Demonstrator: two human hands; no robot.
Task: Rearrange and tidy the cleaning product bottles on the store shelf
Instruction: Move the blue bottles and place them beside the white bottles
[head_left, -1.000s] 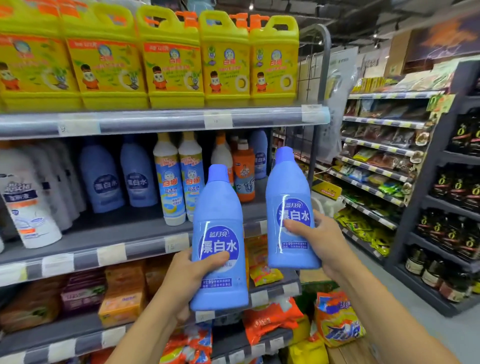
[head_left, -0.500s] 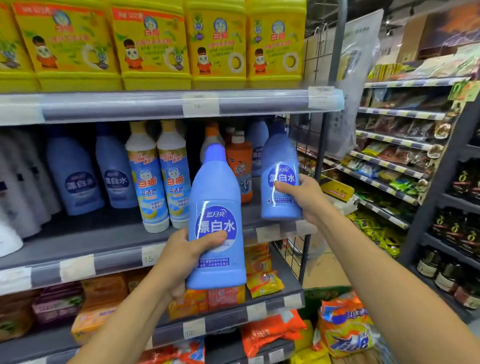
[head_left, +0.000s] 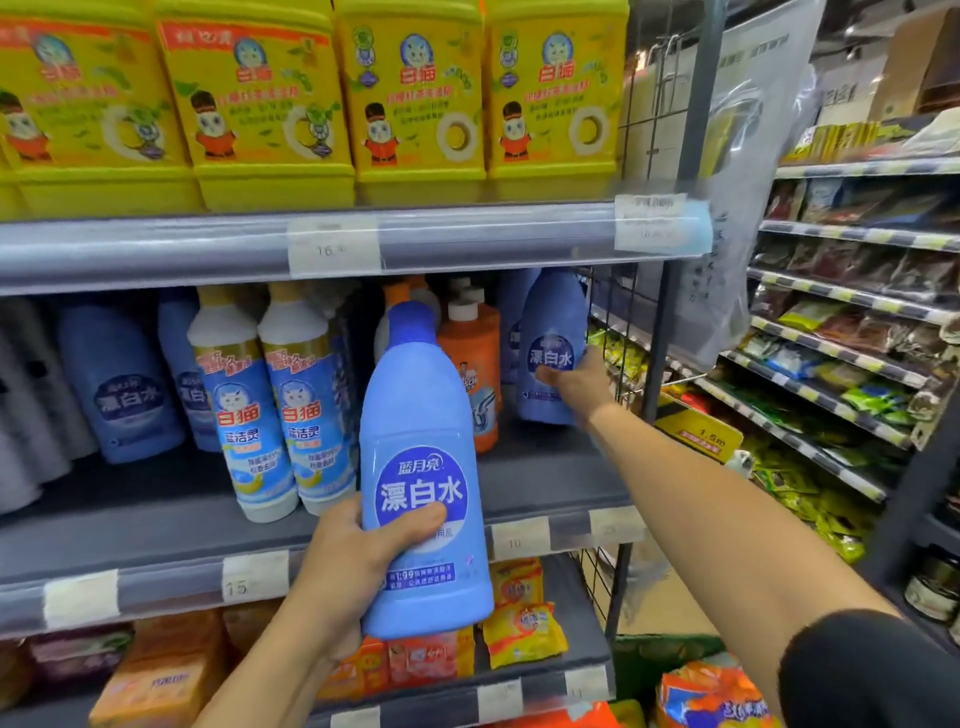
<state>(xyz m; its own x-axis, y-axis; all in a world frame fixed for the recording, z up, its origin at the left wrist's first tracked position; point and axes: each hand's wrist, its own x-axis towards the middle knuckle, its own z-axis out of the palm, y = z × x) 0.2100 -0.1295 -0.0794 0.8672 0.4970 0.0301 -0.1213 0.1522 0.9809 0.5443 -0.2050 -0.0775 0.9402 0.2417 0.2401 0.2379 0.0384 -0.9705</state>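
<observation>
Reaching out toward one o'clock with the right hand (head_left: 575, 383), fingers (head_left: 548, 374) curled round a tall blue plastic bleach bottle (head_left: 551, 327), upright at the right end of the grey metal middle shelf (head_left: 156, 525), just beside an orange plastic bottle (head_left: 475, 358). Gripping a second matching blue plastic bottle (head_left: 423, 441) upright at six o'clock in the left hand (head_left: 358, 564), thumb across its label.

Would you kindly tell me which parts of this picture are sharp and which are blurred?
Head view: the blue bottle in the left hand is sharp, label legible; the second blue bottle gripped by the right hand is soft; the pale bottles at the left edge are smeared.
</observation>
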